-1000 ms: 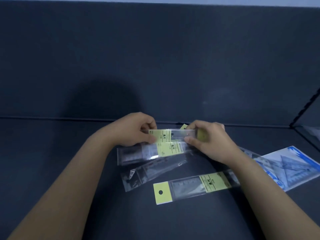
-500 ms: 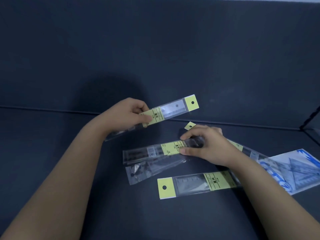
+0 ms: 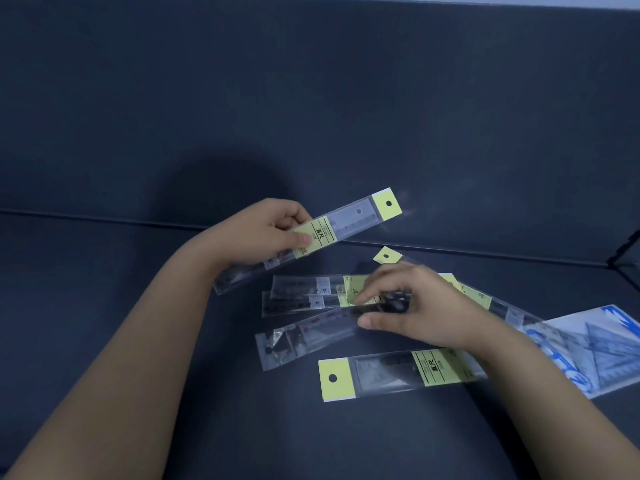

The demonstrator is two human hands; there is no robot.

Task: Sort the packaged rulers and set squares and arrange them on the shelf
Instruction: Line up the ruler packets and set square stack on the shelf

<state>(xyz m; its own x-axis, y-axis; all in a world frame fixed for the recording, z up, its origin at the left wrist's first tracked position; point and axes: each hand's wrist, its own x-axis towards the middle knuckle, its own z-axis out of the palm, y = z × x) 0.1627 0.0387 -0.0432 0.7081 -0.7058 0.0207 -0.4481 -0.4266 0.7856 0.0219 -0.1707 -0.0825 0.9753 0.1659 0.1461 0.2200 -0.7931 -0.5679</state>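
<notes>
My left hand (image 3: 266, 233) holds a clear packaged ruler (image 3: 349, 221) with a yellow label, lifted and tilted up to the right. My right hand (image 3: 412, 306) presses its fingertips on a pile of packaged rulers (image 3: 304, 296) lying on the dark shelf (image 3: 138, 341), pinching the top one near its yellow label. Another clear sleeve (image 3: 304, 336) lies just below, under my right thumb. A further ruler pack (image 3: 391, 374) with a yellow header lies nearest me. A blue set square pack (image 3: 588, 344) lies at the right, partly under my right forearm.
The shelf's dark back panel (image 3: 311, 98) rises behind the pile. A black wire divider (image 3: 623, 251) stands at the far right edge. One more yellow header (image 3: 387, 255) pokes out behind my right hand.
My left hand has lifted one packaged ruler off the pile, up and left. My right hand has stayed on the pile and shifted its fingers over the top pack.
</notes>
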